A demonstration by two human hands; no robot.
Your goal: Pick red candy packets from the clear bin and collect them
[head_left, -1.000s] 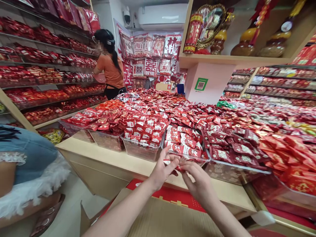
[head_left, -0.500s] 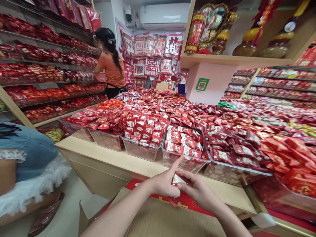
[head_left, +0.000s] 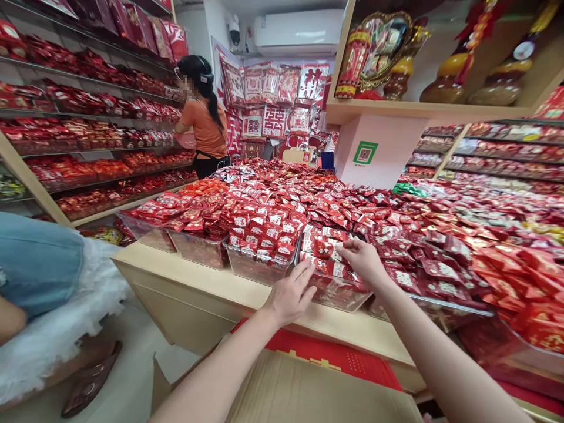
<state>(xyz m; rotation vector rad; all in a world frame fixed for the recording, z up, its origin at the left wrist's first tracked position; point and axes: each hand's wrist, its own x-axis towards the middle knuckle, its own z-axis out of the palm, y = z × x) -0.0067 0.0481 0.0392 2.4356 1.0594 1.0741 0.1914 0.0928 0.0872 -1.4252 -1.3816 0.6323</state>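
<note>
A clear plastic bin point(head_left: 341, 296) at the front edge of the counter holds rows of small red-and-white wrapped packets. Over this bin, the thumb and fingertips of my right hand point(head_left: 365, 263) are pinched on the end of one packet point(head_left: 326, 250) lying on top of the pile. My left hand point(head_left: 288, 296) is at the bin's front left corner, palm down, fingers stretched out and thumb apart, its fingertips close to the nearest packets. Nothing shows in it. My right fingers partly hide the packets beneath them.
Similar bins line the wooden counter point(head_left: 211, 282), with dark red packets point(head_left: 440, 267) to the right. An open cardboard box point(head_left: 317, 388) sits below my arms. A person in an orange shirt point(head_left: 205, 126) stands at the left shelves; another person's denim garment point(head_left: 39, 258) is nearer. A cabinet point(head_left: 423, 108) overhangs.
My hands were together in front of the bin around a small red-and-white packet. Now they are apart: the right has reached forward onto the pile, the left has opened beside it.
</note>
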